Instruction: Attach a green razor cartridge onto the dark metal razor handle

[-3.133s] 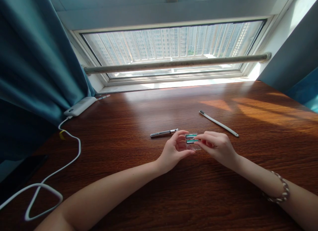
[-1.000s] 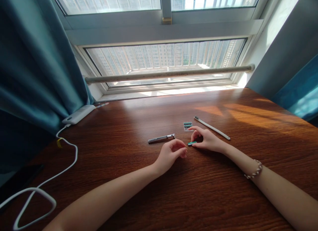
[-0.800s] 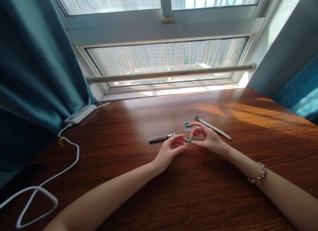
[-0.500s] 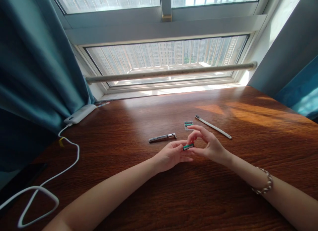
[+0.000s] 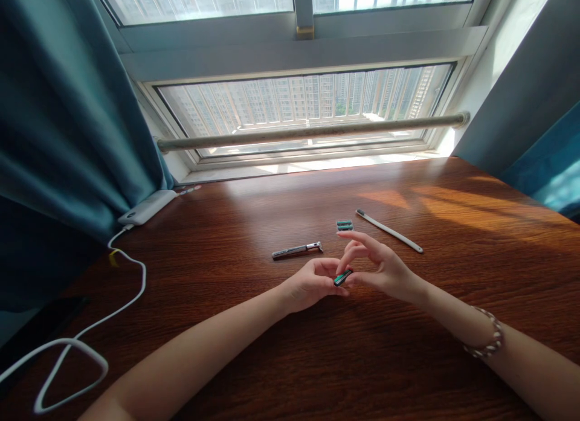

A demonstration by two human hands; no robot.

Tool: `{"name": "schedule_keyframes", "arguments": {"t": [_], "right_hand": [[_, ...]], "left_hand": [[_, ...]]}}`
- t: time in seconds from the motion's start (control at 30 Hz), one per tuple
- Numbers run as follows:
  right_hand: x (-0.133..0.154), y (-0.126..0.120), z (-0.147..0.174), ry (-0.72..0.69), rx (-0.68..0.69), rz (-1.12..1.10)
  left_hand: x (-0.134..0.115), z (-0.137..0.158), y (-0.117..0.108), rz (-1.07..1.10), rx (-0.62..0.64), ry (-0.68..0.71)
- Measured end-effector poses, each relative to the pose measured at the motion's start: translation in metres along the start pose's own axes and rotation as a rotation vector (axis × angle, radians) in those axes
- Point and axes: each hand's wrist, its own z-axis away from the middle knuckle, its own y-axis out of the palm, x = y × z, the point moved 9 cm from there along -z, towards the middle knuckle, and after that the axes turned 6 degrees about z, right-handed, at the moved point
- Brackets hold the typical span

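At the far left we note a blue curtain [image 5: 77, 119]. Below it, in shadow, lies a dark flat object [image 5: 43, 327] that we cannot identify. A white cable [image 5: 145, 276] loops across the brown surface [image 5: 212, 240] and runs up to a white power bank [image 5: 147, 207] beside the curtain. We record a razor handle [image 5: 296, 250] lying near the middle, its metal neck to the right. Just in front of it, the left hand [image 5: 304, 288] has thumb and fingers closed on the left end of a green-and-black razor head [image 5: 343, 278], which sits tilted between both hands. A clear case [image 5: 337, 226] with two similar heads lies beyond. The right hand [image 5: 385, 270] pinches the same razor head, its forefinger extended toward the case; we cannot tell whether it touches. Further right we find a white toothbrush [image 5: 390, 231] lying slantwise, bristle end nearest the case, and a braided bracelet [image 5: 499, 333] on the right wrist.
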Motion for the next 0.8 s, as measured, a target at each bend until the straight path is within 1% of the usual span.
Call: {"name": "schedule_keyframes", "arguments": {"t": [0.1,0.23,0.3,0.37,0.47,0.5,0.53,0.57,0.6,0.63,0.7,0.8], "right_hand": [[-0.001,-0.002,0.000,0.008,-0.005,-0.015],[-0.003,0.002,0.001,0.023,0.028,-0.059],[-0.004,0.002,0.000,0.031,0.044,-0.060],[-0.009,-0.003,-0.002,0.050,0.059,-0.026],[-0.029,-0.022,-0.006,0.116,0.103,0.106],[-0.040,-0.033,-0.006,0.158,0.088,0.200],[-0.051,-0.050,-0.005,0.197,0.030,0.344],[-0.061,-0.069,-0.002,0.239,-0.051,0.541],[-0.069,-0.085,0.003,0.273,-0.108,0.750],[-0.078,-0.097,0.008,0.304,-0.146,0.818],[-0.095,-0.112,0.020,0.349,-0.185,0.877],[-0.111,-0.120,0.032,0.388,-0.183,0.917]], "left_hand": [[0.000,0.001,0.002,-0.013,0.025,-0.003],[0.001,0.000,0.002,-0.053,0.032,0.012],[-0.001,-0.001,0.000,-0.098,0.014,0.048],[-0.007,-0.001,-0.002,-0.192,-0.014,0.114],[-0.020,0.003,0.000,-0.462,-0.045,0.245],[-0.024,0.004,0.000,-0.544,-0.062,0.286],[-0.028,0.006,0.000,-0.603,-0.087,0.323],[-0.032,0.008,-0.002,-0.634,-0.119,0.351],[-0.034,0.009,-0.004,-0.640,-0.154,0.369],[-0.035,0.009,-0.007,-0.631,-0.185,0.379],[-0.036,0.009,-0.012,-0.598,-0.230,0.391],[-0.037,0.007,-0.019,-0.540,-0.279,0.407]]}}
